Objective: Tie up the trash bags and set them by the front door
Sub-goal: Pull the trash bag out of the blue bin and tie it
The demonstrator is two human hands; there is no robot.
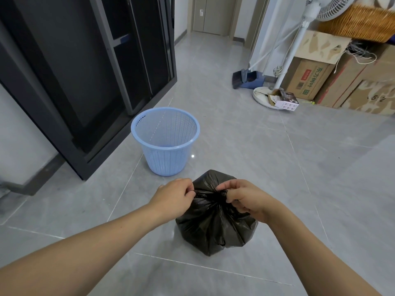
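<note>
The crumpled black plastic trash bag point(215, 223) sits on the grey tiled floor point(277, 167), near the empty light-blue plastic mesh bin point(165, 139). The left hand point(174, 196) & right hand point(243, 198) each pinch a twisted strand of its gathered neck. Thin, soft, prob. light film w/ slack contents — best held at the knot, not the slippery sides.

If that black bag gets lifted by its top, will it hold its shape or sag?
The black trash bag would probably sag: its thin film is creased and bulges wide on the floor. It looks fairly light for its size. Both the left hand and right hand pinch the gathered neck, which seems a firm handle.
</note>
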